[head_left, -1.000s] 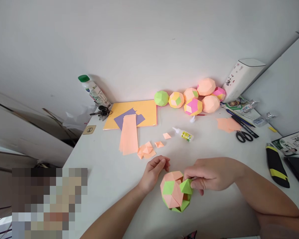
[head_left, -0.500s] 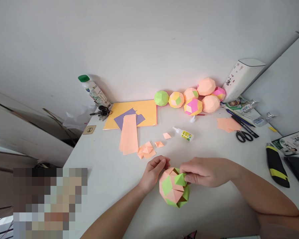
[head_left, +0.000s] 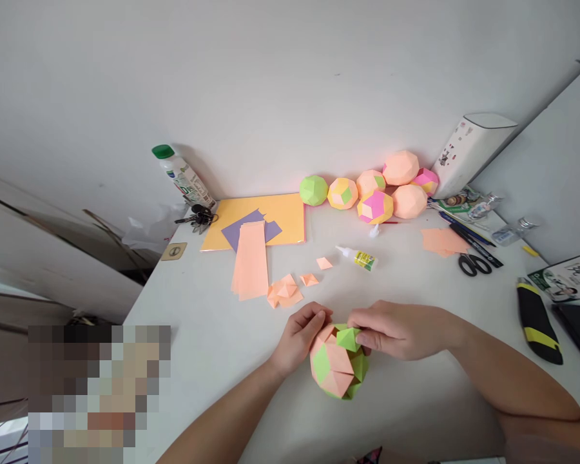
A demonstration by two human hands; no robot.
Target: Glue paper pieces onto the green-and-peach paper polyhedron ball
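A folded paper ball (head_left: 336, 367) in peach and green, with gaps between its units on the right side, is held low over the near part of the table. My left hand (head_left: 302, 335) grips its upper left edge, fingertips partly behind it. My right hand (head_left: 384, 330) pinches a green folded paper piece (head_left: 348, 338) at the ball's upper right; how firmly that piece is joined to the ball I cannot tell. Beyond the ball lie small peach folded pieces (head_left: 285, 290) and a glue bottle (head_left: 360, 258) on its side, nozzle pointing left.
Peach paper strips (head_left: 251, 264) overlap purple paper and a yellow sheet stack (head_left: 285, 216). Several finished paper balls (head_left: 314, 191) line the wall. Scissors (head_left: 473, 264), pens and a black-yellow utility knife (head_left: 539, 322) lie right. A green-capped bottle (head_left: 183, 177) stands back left.
My right hand and the green piece have shifted slightly up and left. The ball has turned a little in my hands.
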